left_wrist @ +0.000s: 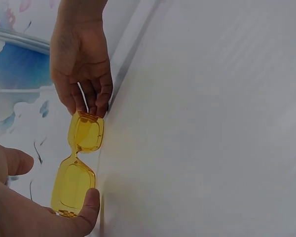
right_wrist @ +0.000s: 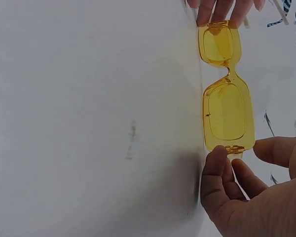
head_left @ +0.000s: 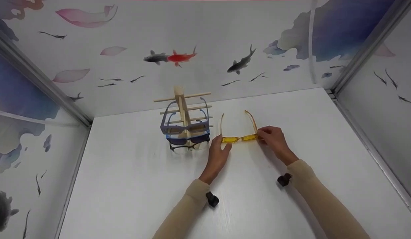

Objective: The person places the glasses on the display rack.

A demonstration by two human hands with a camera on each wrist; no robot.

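A pair of yellow see-through sunglasses (head_left: 249, 137) is held just in front of the person, its temples unfolded and pointing toward the back wall. At its left end the left hand (head_left: 218, 157) grips the frame near the hinge; in the left wrist view one finger lies against the lens (left_wrist: 75, 185). The right hand (head_left: 275, 141) pinches the opposite end by the hinge, as the right wrist view also shows, with the thumb and fingertips around the frame corner. Whether the frame touches the table is hard to tell.
Left of the hands stands a wooden rack (head_left: 178, 90) with pegs. It carries grey-purple sunglasses (head_left: 164, 129), blue-framed dark sunglasses (head_left: 177, 141) and thin dark-rimmed glasses (head_left: 172, 148). Printed panels (head_left: 205, 30) enclose the white table (head_left: 125, 186) at the back and sides.
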